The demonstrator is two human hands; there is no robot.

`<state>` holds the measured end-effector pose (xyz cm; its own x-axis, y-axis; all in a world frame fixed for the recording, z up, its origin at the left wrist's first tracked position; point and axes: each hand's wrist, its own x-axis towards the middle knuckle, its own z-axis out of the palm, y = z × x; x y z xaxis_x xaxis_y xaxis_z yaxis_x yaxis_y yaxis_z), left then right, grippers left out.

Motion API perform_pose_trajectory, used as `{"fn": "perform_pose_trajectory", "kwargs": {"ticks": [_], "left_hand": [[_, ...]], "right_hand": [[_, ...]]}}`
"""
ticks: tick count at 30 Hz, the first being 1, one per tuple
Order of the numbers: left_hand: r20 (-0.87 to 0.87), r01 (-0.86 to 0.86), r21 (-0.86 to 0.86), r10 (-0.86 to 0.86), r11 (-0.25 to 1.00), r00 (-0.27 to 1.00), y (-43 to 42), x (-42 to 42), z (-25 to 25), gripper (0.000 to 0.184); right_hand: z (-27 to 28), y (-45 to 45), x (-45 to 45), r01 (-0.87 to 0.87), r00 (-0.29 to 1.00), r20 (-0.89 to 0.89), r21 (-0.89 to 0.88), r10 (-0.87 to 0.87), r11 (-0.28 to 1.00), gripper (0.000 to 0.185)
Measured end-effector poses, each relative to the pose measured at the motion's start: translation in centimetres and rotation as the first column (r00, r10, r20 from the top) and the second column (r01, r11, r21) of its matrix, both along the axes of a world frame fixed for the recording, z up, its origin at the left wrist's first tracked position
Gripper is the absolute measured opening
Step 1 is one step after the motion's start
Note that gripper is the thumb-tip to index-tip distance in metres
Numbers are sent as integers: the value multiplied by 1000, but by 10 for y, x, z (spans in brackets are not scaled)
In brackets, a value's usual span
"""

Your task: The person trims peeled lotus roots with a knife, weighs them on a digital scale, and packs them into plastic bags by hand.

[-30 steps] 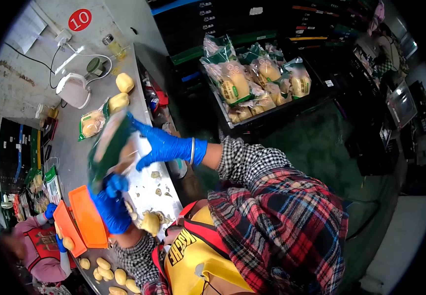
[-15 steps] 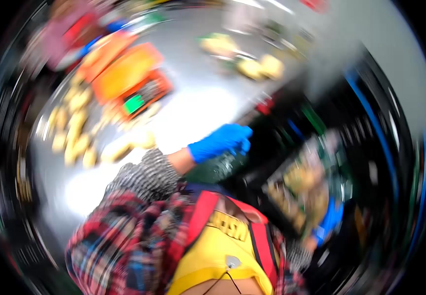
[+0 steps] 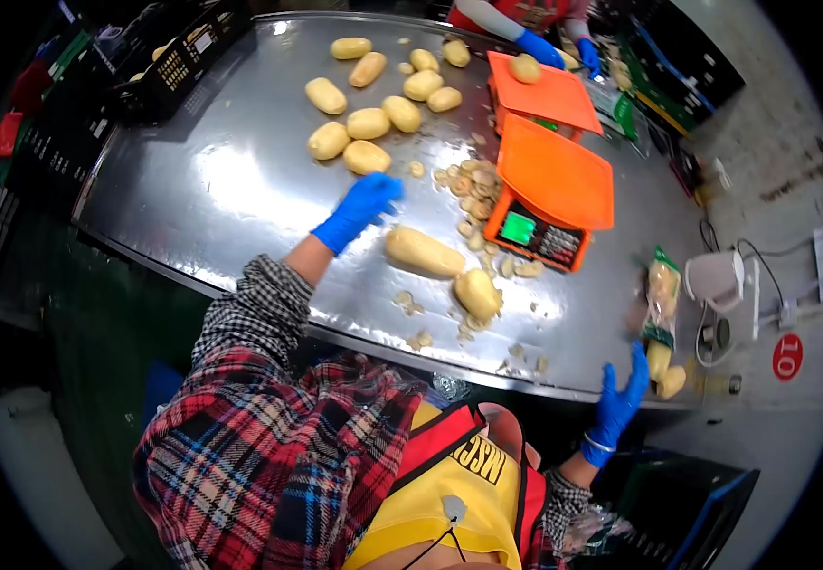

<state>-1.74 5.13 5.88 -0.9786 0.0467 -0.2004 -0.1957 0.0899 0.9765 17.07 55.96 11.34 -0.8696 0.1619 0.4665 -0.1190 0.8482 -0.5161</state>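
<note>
My left hand [image 3: 362, 211], in a blue glove, is over the table with its fingers drawn together; anything inside them is hidden. Just beyond it lies a peeled potato [image 3: 367, 156], with several more behind. To its right are a long potato [image 3: 423, 253] and a round potato [image 3: 478, 294], end to end. My right hand [image 3: 617, 404], also gloved in blue, is open at the table's front right edge, its fingers apart. Beside it are a small potato [image 3: 671, 382] and a clear bag of potatoes [image 3: 661, 296].
Two orange scales [image 3: 556, 173] stand on the metal table [image 3: 240, 195], with potato slices [image 3: 473, 190] scattered beside them. Across the table is a co-worker's blue-gloved hand [image 3: 539, 49]. Black crates [image 3: 169, 76] sit at the far left; another dark crate [image 3: 687, 503] is low right.
My view has swung from the crate on the right back to the table. My right hand has left the bagged potatoes in the crate; my left hand is now near the loose potatoes.
</note>
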Motion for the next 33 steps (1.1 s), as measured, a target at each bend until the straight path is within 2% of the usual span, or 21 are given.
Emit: {"fn": "perform_pose_trajectory", "kwargs": {"ticks": [1,2,4,5,6,9,10,11,12,14,16,18,21,22,23,24,26,28,30,32,33], "left_hand": [[40,-161,9,161,987,986,-28,-8,0,27],[-11,-258,-65,258,964,966,-63,-21,-18,27],[-150,-478,-176,456,861,877,-111,-34,-30,30],[-135,-568,-200,552,798,823,-119,-37,-35,31],[-38,-528,-250,536,812,843,-139,-36,-35,34],[-236,-692,-411,663,594,710,-167,-62,-47,64],[-281,-700,-483,663,527,694,-196,-120,-83,76],[-350,-712,-539,650,450,675,-204,-161,-97,89],[-306,-702,-562,679,437,668,-175,-125,-59,104],[-235,-647,-609,674,459,700,-165,-166,-44,128],[-167,-592,-660,677,463,717,-143,-170,-20,134],[-99,-512,-762,711,396,697,-147,-180,-28,129],[-99,-610,-454,644,649,759,-189,-174,-50,117],[-175,-654,-341,638,675,750,-181,-157,-39,94],[-38,-572,-38,571,819,820,-189,-146,-38,84],[58,-448,284,451,848,891,-198,-138,-35,74],[75,-289,582,304,760,950,-169,-100,-7,68],[52,-82,867,75,491,996,-125,-57,27,74],[-35,39,947,-18,320,999,-79,-23,48,77],[-30,54,974,-112,220,993,-28,6,74,78],[-87,133,963,-198,234,976,-16,-3,51,77]], "right_hand": [[-2,-26,-23,-85,995,46,46,83,995,53],[-4,-49,-38,-165,983,95,92,156,982,54],[-15,-80,-57,-309,943,138,29,302,951,54],[-12,-85,-57,-318,933,185,28,307,948,54],[-16,-86,-53,-345,913,239,11,332,939,54],[-25,-80,-44,-444,841,334,-25,426,896,52],[-42,-113,-72,-441,824,398,2,404,898,53],[-48,-134,-88,-414,816,441,-5,373,910,52],[-19,-107,-50,-415,792,481,-30,377,909,52],[-22,-121,-64,-424,784,486,-35,386,905,52],[-21,-121,-66,-424,785,485,-35,386,905,50],[-18,-121,-66,-431,769,505,-42,391,902,49],[-20,-114,-60,-457,755,483,-100,445,884,50],[-23,-112,-58,-454,753,481,-115,449,884,51],[-27,-108,-57,-474,756,461,-105,465,874,50],[-31,-108,-57,-466,758,456,-121,466,877,50],[-38,-112,-65,-461,760,440,-155,479,874,49],[-36,-127,-80,-525,744,362,-202,561,827,49],[-33,-148,-95,-587,719,277,-250,638,770,50],[-17,-171,-106,-664,647,181,-344,741,664,50],[-33,-188,-124,-654,598,132,-489,790,577,53]]}}
